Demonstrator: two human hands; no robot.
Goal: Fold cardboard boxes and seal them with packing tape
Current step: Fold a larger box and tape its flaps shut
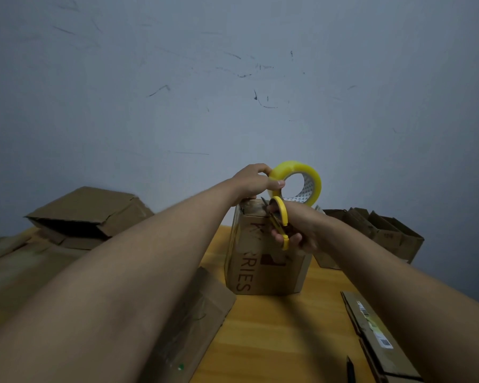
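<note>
At the far middle of the surface (282, 324): the upright cardboard box (263, 261) stands with its printed side toward the camera; both hands meet over its top edge.
Left hand (253, 183): fingers curled over the rim of the yellow tape roll (313, 179), thumb across its near face, holding the roll on edge just above the box's far top.
Right hand (296, 230): fingers through the loops of the yellow-handled scissors (281, 219); the handles look drawn near together, though how far the blades gape I cannot tell.
Blade direction: the dark tips point up and to the left, toward the box's top edge, just under the left thumb.
Tape strip: too clear and too small to make out; by my judgement it runs from the roll down to the box top, across the blades' path.
Key relation: the cut lies between roll and box, so the scissors are the nearer tool and the roll must stay taut above.
Risk: the tips sit close to the left fingers.
Around: folded boxes (94, 214) at the left far corner, open boxes (382, 230) at the right, flat cardboard (376, 330) and a pen (350, 369) at the near right edge.
</note>
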